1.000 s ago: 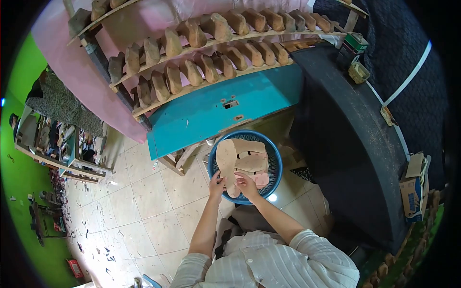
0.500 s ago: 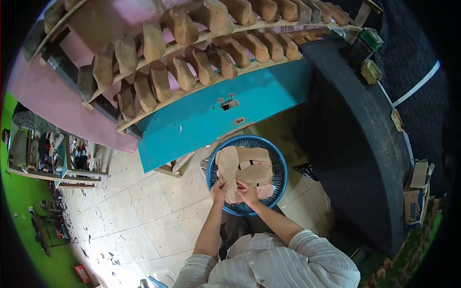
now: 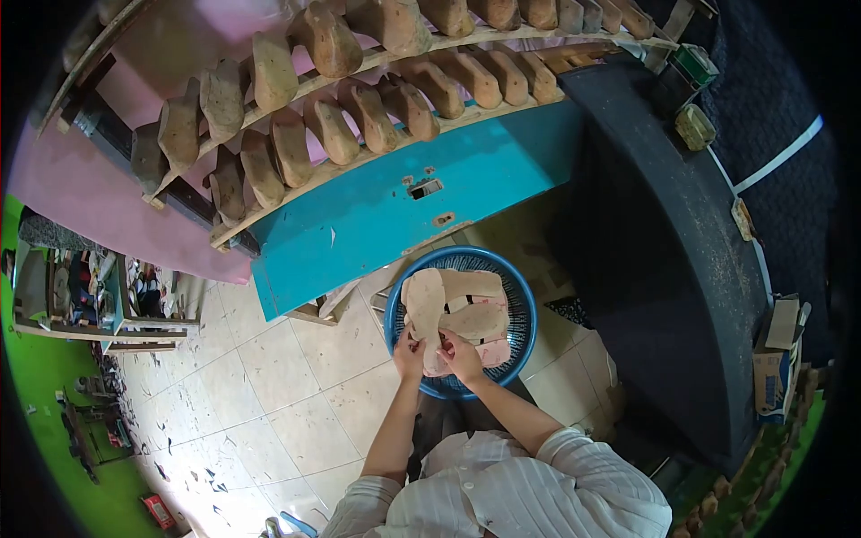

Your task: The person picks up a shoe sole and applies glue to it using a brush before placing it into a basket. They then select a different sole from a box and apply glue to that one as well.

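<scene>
Pale square tiles cover the floor (image 3: pixel 287 403), glaring white at lower left, where dark scraps lie scattered. A green wall (image 3: pixel 45 377) bounds the left; pink sheeting (image 3: pixel 117 211) hangs behind 2 long wooden shelves (image 3: pixel 327 174). Below them stands a turquoise table (image 3: pixel 350 224) with 1 rectangular cut-out. Black cloth (image 3: pixel 664 260) drapes the right.

Our left hand (image 3: pixel 410 357) and right hand (image 3: pixel 461 360) face each other, slightly apart, both curled inward in a pinching hold. Behind the grip, our left forearm (image 3: pixel 392 426) drops back at a steep slant, while our right forearm (image 3: pixel 513 412) angles more widely outward, to the right.
</scene>
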Tool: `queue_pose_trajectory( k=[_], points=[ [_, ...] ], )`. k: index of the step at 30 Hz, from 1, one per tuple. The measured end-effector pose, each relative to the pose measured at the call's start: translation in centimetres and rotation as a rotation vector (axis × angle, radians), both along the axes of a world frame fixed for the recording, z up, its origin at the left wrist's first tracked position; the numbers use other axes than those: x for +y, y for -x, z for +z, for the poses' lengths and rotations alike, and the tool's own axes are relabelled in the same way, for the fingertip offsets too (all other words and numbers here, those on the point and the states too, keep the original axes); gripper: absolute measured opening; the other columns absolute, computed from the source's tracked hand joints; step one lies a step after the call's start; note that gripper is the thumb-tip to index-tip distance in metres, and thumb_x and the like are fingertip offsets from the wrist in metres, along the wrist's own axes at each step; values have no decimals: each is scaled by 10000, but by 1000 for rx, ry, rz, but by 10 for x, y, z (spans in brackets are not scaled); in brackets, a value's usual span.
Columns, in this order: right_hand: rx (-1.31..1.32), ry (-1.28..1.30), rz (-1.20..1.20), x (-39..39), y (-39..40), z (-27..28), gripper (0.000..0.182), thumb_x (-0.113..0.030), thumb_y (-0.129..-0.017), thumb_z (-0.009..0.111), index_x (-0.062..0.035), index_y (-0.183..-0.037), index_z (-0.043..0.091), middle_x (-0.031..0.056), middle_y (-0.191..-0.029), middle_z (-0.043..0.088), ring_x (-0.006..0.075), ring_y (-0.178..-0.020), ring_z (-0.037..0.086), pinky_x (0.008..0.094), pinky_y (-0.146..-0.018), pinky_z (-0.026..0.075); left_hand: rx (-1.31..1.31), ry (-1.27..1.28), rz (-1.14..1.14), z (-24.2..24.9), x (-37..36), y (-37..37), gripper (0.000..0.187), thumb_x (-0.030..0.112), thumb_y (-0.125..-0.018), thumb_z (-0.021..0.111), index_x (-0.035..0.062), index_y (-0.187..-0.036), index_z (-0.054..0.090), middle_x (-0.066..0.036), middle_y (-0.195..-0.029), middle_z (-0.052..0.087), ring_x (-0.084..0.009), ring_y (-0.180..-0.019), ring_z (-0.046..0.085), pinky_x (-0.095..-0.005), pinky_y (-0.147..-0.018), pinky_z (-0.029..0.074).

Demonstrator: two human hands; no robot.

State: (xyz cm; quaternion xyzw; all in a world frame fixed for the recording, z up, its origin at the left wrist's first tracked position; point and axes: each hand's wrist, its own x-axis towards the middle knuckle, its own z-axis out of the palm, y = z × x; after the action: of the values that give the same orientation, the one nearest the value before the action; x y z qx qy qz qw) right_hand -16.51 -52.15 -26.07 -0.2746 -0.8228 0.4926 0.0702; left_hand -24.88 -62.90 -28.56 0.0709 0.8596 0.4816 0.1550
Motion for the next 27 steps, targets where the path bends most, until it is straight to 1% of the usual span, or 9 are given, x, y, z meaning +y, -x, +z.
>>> queue_pose_trajectory(
  k=[4, 6, 8, 11, 15, 18, 19, 21, 27],
  points=[
    [111, 40, -68, -2, -7, 2, 302, -27, -769, 649, -45, -1063, 583, 120, -786, 652, 210, -680, 642, 300, -618, 511, -18, -58, -26, 7, -8, -3, 551, 94, -711, 703, 157, -1232, 536, -106, -767, 638, -169, -658, 612, -297, -632, 495],
    [161, 58, -100, -1, -16, 12, 247, -21, -773, 644, -30, -1015, 600, 116, -777, 651, 201, -674, 641, 292, -611, 509, -91, -143, 78, 12, -13, -9, 439, 71, -745, 677, 104, -1169, 569, -69, -717, 625, -138, -639, 602, -271, -617, 496],
    [193, 76, -192, -1, -27, 24, 142, -17, -780, 642, -6, -920, 620, 91, -762, 649, 157, -672, 631, 266, -601, 501, -123, -214, 73, 18, -22, -15, 393, 81, -766, 666, 94, -1149, 580, -58, -712, 616, -124, -629, 586, -256, -601, 485],
    [237, 99, -302, -3, -48, 51, 97, -21, -787, 645, 5, -878, 627, 65, -755, 648, 112, -669, 615, 240, -600, 491, -139, -266, 50, 47, -35, -30, 287, 110, -809, 643, 79, -1092, 605, -40, -700, 598, -98, -611, 553, -232, -566, 459],
    [353, -11, -409, -16, -83, 98, 76, -25, -785, 658, 6, -851, 636, 52, -744, 650, 88, -646, 604, 221, -597, 482, -195, -356, 0, 103, -52, -56, 169, 167, -863, 608, 53, -986, 621, -28, -694, 583, -75, -593, 518, -211, -530, 423],
    [436, 2, -486, -29, -114, 133, 75, -28, -775, 672, 1, -838, 644, 51, -756, 652, 88, -647, 603, 222, -599, 480, -186, -408, -75, 121, -67, -73, 151, 179, -878, 595, 41, -936, 614, -17, -693, 576, -65, -590, 505, -204, -528, 417],
    [450, -20, -497, -31, -125, 142, 76, -32, -768, 683, -3, -830, 650, 49, -765, 651, 89, -646, 602, 222, -599, 479, -193, -401, -105, 126, -70, -77, 158, 189, -885, 590, 50, -960, 595, 25, -689, 503, -46, -577, 450, -189, -517, 375],
    [450, -33, -538, -35, -146, 167, 74, -33, -766, 684, -7, -828, 652, 49, -765, 651, 90, -644, 602, 221, -597, 478, -204, -424, -137, 139, -71, -86, 156, 186, -887, 587, 48, -960, 593, 30, -679, 490, -44, -575, 439, -187, -520, 367],
    [509, -267, -654, -24, -205, 217, 109, -39, -744, 694, -33, -848, 661, 67, -777, 648, 129, -621, 593, 244, -578, 468, -258, -592, -338, 183, -25, -120, 104, 154, -880, 596, 54, -909, 598, 52, -655, 456, -27, -583, 392, -178, -509, 306]
  ],
)
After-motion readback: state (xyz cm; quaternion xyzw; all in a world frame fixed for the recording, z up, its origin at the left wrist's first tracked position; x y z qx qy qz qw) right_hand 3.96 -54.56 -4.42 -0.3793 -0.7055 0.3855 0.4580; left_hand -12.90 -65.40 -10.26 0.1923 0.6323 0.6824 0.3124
